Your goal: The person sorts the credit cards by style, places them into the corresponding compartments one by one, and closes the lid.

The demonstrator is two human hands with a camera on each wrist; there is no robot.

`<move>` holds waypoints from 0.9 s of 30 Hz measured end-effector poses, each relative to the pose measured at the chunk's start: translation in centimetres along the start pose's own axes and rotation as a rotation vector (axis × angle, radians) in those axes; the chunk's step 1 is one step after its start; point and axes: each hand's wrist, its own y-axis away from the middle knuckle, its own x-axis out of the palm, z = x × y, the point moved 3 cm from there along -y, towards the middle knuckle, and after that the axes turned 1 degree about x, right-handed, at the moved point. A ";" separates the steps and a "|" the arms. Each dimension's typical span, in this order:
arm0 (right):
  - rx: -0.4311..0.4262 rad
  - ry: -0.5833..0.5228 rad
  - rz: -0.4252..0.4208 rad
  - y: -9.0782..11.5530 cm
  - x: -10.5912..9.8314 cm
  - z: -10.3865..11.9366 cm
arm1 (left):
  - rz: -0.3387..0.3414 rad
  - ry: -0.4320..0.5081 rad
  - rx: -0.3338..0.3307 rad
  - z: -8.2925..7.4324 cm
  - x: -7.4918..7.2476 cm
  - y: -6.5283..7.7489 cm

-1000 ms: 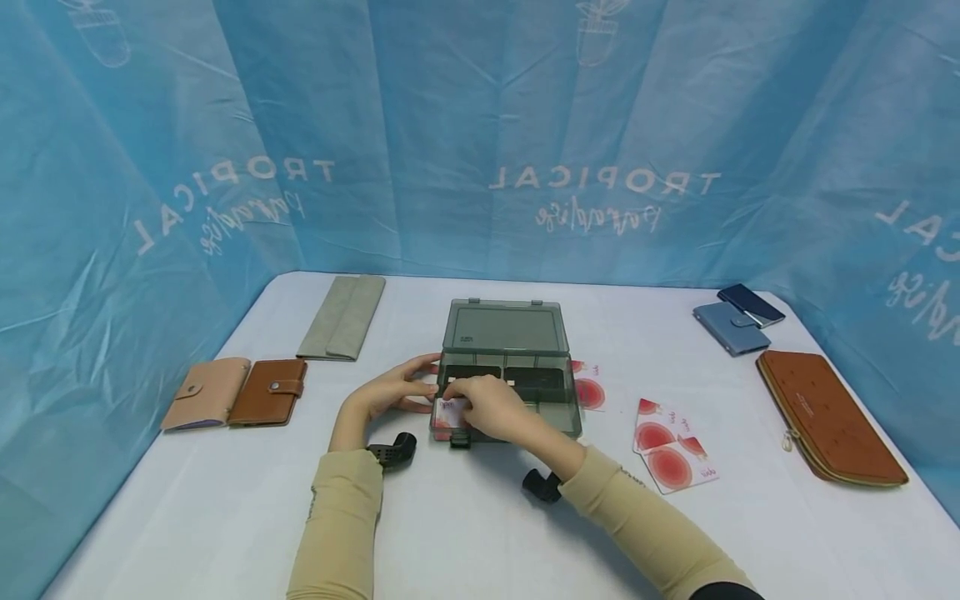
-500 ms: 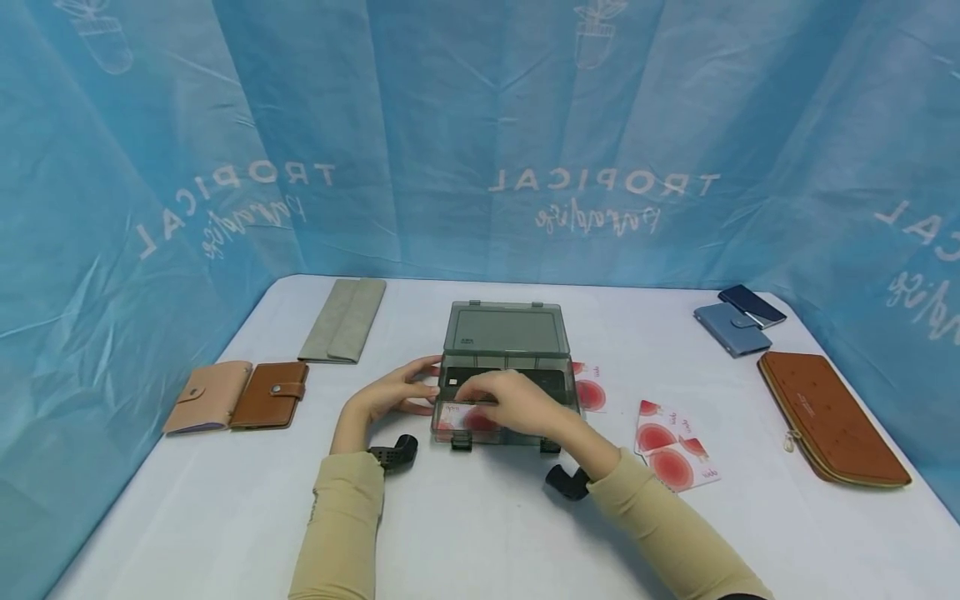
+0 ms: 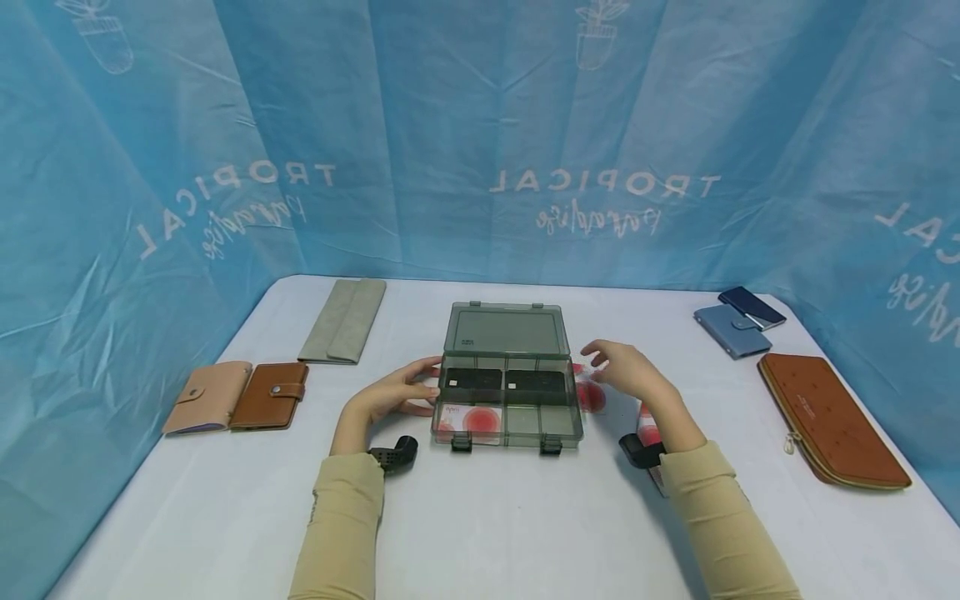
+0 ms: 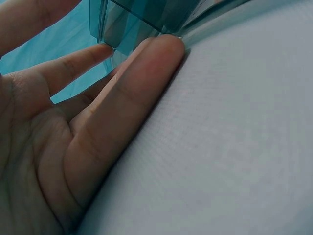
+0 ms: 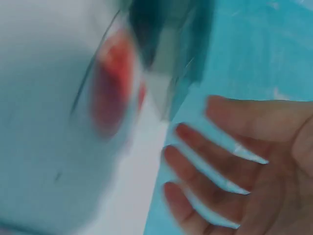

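A translucent grey-green compartment box [image 3: 542, 419] lies at the table's middle, its lid [image 3: 508, 329] swung back. Black cards, one on the left [image 3: 472, 380] and one on the right [image 3: 536, 383], sit in its rear compartments. In the front left compartment lies a white card with red circles [image 3: 480, 418]. My left hand [image 3: 384, 395] rests against the box's left side, and the left wrist view shows its fingers [image 4: 132, 93] straight at the wall. Right of the box, my right hand [image 3: 628, 371] hovers with spread fingers, holding nothing, beside a red-and-white card [image 3: 591, 398].
More red-and-white cards [image 3: 648, 429] lie partly hidden under the right forearm. At left are a pink wallet [image 3: 207, 396], a brown wallet [image 3: 266, 396] and a grey-green wallet [image 3: 343, 321]. At right lie a blue wallet [image 3: 731, 329], a navy one [image 3: 750, 303] and a brown zip purse [image 3: 832, 421].
My right hand has left the front left compartment, where the red-and-white card now lies uncovered, and moved right, past the box. The left hand has stayed at the box's side.
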 end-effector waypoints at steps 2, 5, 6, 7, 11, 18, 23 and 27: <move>0.059 0.063 0.066 -0.3 0.4 -1.0 | -0.002 0.000 -0.002 0.0 0.0 0.0; 0.049 0.154 0.168 -0.6 1.2 -1.6 | -0.005 0.001 -0.002 0.0 0.0 0.0; 0.027 0.177 0.195 -0.6 1.4 -1.7 | -0.006 0.002 -0.002 0.0 0.0 0.0; -0.001 0.202 0.220 -0.6 1.6 -1.7 | -0.005 0.001 -0.002 0.0 0.0 0.0; -0.057 0.285 0.263 -0.3 1.8 -1.8 | -0.002 0.004 0.000 -0.1 0.0 0.1; -0.003 0.420 0.194 -0.7 0.1 -3.4 | -0.003 0.002 0.000 -0.2 0.1 0.2; 0.085 0.406 0.146 -1.0 -1.2 -4.0 | -0.004 0.002 0.001 -0.2 0.2 0.1; 0.248 0.402 0.131 -0.8 -1.1 -3.6 | -0.007 0.000 0.000 -0.2 0.2 0.1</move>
